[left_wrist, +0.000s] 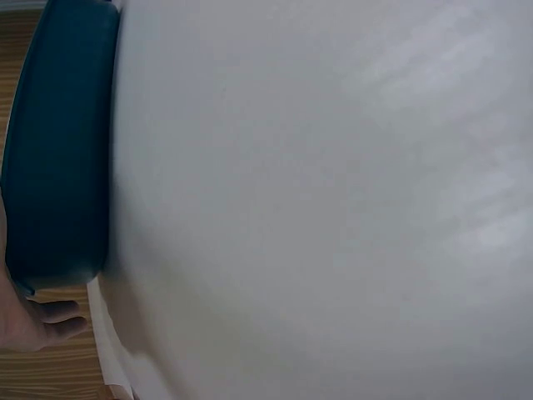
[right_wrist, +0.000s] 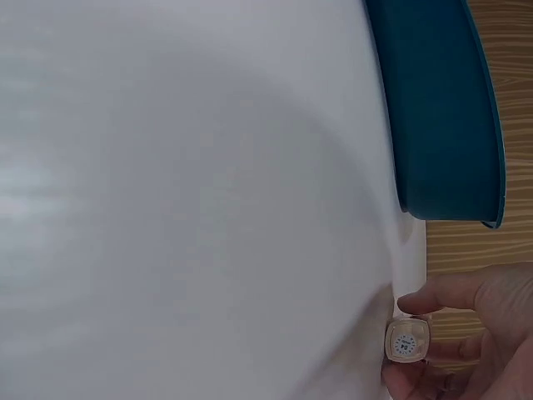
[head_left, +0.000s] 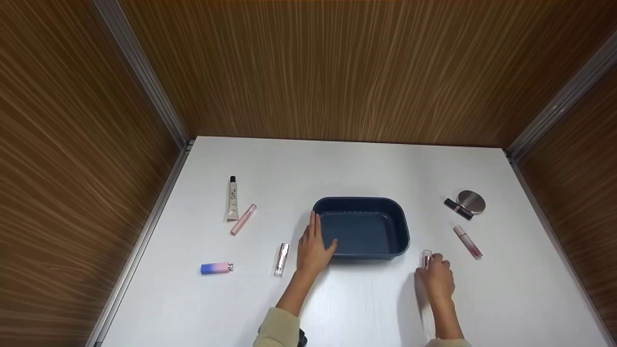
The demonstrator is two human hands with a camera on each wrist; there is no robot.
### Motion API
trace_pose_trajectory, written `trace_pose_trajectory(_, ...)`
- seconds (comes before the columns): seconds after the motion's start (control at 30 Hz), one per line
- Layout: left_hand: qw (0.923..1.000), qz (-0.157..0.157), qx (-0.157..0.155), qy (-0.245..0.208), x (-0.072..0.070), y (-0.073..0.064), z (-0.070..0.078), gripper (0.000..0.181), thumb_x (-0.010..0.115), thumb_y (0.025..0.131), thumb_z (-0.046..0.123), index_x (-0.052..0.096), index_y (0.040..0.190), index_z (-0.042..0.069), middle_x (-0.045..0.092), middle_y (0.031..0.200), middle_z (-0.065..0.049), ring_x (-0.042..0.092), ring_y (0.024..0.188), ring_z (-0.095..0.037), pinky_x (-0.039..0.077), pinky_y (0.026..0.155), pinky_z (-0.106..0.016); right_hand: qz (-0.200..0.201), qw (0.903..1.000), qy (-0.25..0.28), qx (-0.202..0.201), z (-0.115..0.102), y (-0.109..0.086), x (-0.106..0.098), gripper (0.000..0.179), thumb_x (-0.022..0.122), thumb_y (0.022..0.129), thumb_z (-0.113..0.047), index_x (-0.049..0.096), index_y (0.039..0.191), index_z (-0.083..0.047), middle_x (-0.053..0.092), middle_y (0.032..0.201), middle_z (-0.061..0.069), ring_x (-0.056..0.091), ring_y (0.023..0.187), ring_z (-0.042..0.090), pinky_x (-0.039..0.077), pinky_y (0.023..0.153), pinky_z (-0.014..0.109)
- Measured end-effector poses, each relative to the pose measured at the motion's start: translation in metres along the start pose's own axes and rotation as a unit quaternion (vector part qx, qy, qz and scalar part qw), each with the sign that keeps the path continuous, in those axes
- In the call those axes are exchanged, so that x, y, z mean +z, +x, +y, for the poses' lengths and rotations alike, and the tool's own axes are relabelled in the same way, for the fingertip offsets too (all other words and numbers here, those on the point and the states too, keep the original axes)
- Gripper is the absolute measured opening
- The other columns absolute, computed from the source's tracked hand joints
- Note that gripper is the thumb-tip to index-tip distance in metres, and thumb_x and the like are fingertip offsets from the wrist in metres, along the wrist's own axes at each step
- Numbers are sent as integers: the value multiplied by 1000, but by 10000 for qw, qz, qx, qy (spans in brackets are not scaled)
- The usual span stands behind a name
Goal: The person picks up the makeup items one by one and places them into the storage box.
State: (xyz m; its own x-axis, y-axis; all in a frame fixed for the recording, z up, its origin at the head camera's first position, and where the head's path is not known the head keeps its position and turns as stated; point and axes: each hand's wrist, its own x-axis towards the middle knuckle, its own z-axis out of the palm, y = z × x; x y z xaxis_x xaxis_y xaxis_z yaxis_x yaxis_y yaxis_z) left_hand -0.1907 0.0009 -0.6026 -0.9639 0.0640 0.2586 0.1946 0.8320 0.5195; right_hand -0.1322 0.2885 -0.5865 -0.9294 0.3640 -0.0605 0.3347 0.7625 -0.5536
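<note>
I have the left hand (head_left: 313,251) at the left rim of the blue rectangular tray (head_left: 356,234), its fingers straight, thumb spread, gripping nothing, while on my feed the right hand (head_left: 437,278) pinches a square-ended cosmetic tube (right_wrist: 406,340) just beside the tray's near right corner

Blue rectangular dish (head_left: 356,231) blocks mid-table (head_left: 356,164). Bare lane behind it, to wood panel (head_left: 337,72). Left side obstructed: left hand (head_left: 313,248) at rim, silver lipstick tube (head_left: 281,259) just beyond. Front clear between forearms. Narrow gap, right hand (head_left: 437,274) to pink lip gloss (head_left: 467,242).
</note>
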Motion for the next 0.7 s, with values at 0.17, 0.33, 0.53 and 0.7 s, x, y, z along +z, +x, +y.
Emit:
trace_pose_trajectory(0.17, 10000, 4, 6, 5, 0, 0, 0, 81, 62, 84, 39, 24, 143, -3, 17, 150, -12, 42, 120, -32, 39, 92, -41, -35, 10000, 16, -70, 0, 0, 0, 46, 59, 76, -4, 42, 112, 19, 46, 98, 39, 49, 86, 56, 40, 68, 60)
trace_pose_trajectory(0.33, 10000, -11, -22, 0, 1, 1, -1, 81, 62, 84, 39, 24, 143, -2, 16, 150, -11, 42, 120, -32, 40, 92, -41, -90, 9999, 56, -59, 0, 0, -1, 46, 59, 77, -5, 41, 113, 19, 46, 99, 40, 49, 87, 56, 40, 70, 59)
trace_pose_trajectory(0.53, 9998, -80, -147, 49, 1, 0, 0, 86, 61, 84, 42, 20, 144, -3, 14, 151, -14, 29, 129, -32, 34, 97, -41, -189, 9997, 145, 80, 0, 0, -1, 46, 58, 78, -6, 41, 114, 18, 46, 101, 38, 48, 90, 55, 39, 72, 59)
trace_pose_trajectory(0.7, 9997, -136, -186, 69, 0, 0, 2, 87, 61, 84, 44, 20, 143, -5, 13, 150, -15, 28, 130, -32, 33, 99, -41, -193, 9997, 157, 77, 0, 1, -2, 45, 58, 78, -6, 42, 114, 17, 46, 102, 38, 48, 91, 55, 39, 72, 59)
